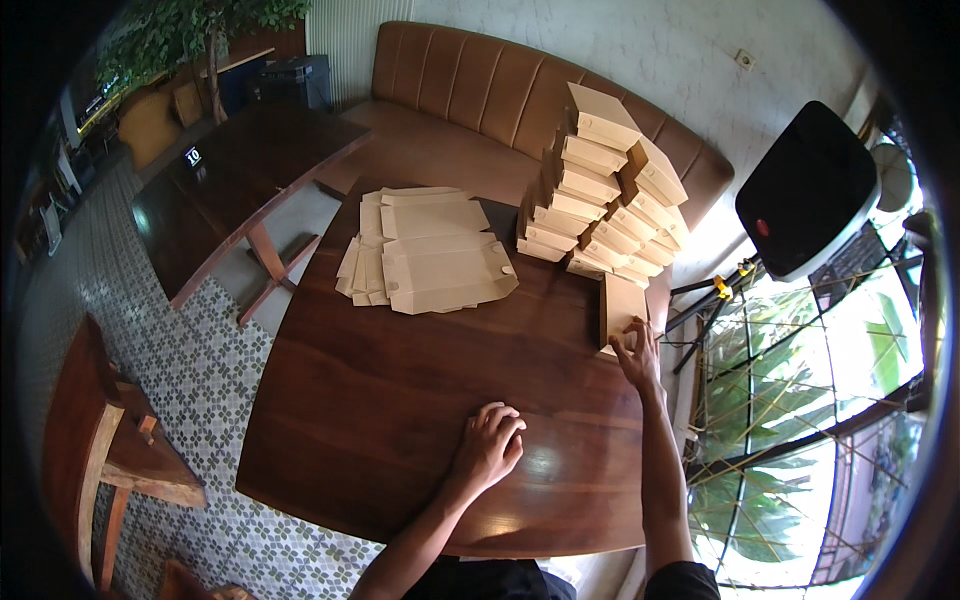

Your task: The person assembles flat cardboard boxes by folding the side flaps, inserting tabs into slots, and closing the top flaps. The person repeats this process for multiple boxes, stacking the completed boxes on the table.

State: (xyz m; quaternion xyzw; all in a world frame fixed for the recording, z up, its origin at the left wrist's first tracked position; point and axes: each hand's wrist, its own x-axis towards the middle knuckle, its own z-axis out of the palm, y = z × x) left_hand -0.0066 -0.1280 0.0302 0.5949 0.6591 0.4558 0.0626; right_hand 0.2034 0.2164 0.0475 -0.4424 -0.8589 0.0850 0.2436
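Observation:
At the table's right side, my right hand (637, 355) has its thumb and fingers on the near end of a small brown cardboard box (625, 302). This closed box lies flat, just in front of the stacked boxes. My left hand (490, 443) hangs over the middle of the near tabletop, fingers loosely curled in, with no object visible in it. Behind the single box rise several uneven stacks of folded cardboard boxes (583, 183). Flat, unfolded cardboard blanks (445, 258) lie in an overlapping pile at the far left of the table.
The dark wooden table (380, 400) has a brown padded bench (450, 75) behind it. On the right, a black speaker (808, 190) on a stand is close to the table. Another wooden table (250, 180) and a wooden chair (90, 450) are to the left.

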